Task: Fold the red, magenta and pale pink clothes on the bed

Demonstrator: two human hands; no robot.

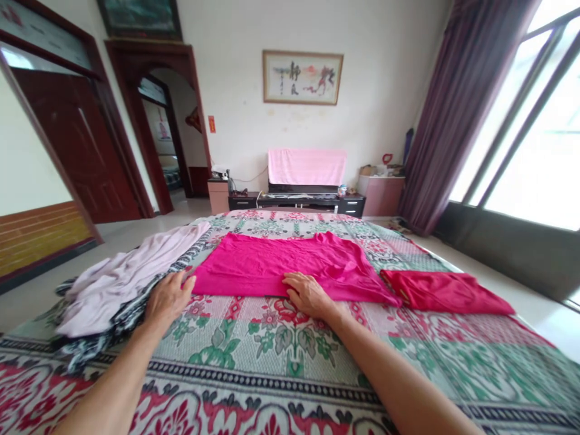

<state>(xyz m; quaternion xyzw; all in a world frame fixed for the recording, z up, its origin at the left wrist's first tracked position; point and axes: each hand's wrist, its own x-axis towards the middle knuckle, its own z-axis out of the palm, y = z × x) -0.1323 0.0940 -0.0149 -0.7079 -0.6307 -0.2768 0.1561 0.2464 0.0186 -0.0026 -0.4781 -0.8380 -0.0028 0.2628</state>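
A bright pink garment [272,263] lies spread out and lightly wrinkled on the patterned bed cover. My left hand [170,297] rests at its near left corner, the fingertips touching the edge of the cloth. Over the middle of the near edge, my right hand [308,294] lies with its fingers apart on the fabric. To the right, a folded red garment [448,292] touches or nearly touches the pink one's corner. Beside my left hand is a pale pink garment [131,272], lying over a black-and-white patterned cloth [124,314].
The flowered cover [290,344] stretches under everything to the front. Beyond it stands a low black cabinet [353,205], with a pink cloth [308,166] draped over a screen-like shape. A purple curtain [448,109] hangs by the window at right; a dark red door [77,145] is at left.
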